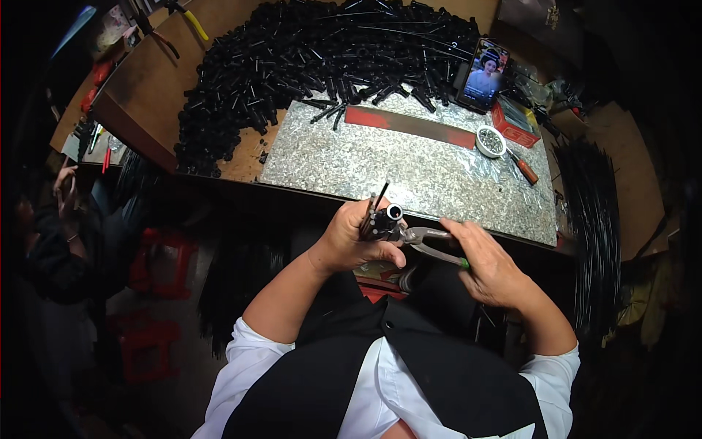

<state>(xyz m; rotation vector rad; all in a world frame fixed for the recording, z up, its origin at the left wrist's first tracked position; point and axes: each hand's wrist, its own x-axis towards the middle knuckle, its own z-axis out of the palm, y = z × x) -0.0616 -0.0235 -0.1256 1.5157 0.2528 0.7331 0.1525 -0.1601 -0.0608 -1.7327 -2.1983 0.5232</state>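
Note:
In front of the table edge, my left hand (349,238) is closed round what looks like a black umbrella frame (376,225), a tight bunch of dark rods with a pale-rimmed round tube end facing up. One thin rod sticks out above the bunch. My right hand (486,265) holds a pair of metal pliers (431,238) by its spread handles, one of them with a green tip. The pliers' head touches or lies right beside the frame, near my left thumb; its jaws are partly hidden.
A speckled board (380,164) lies on the table, bearing a flat red-brown bar (409,126), a white cup of small metal bits (491,141) and a screwdriver (523,167). Behind are a heap of black parts (292,66) and a phone (483,77). Black rods (589,219) hang right; another person (66,219) is left.

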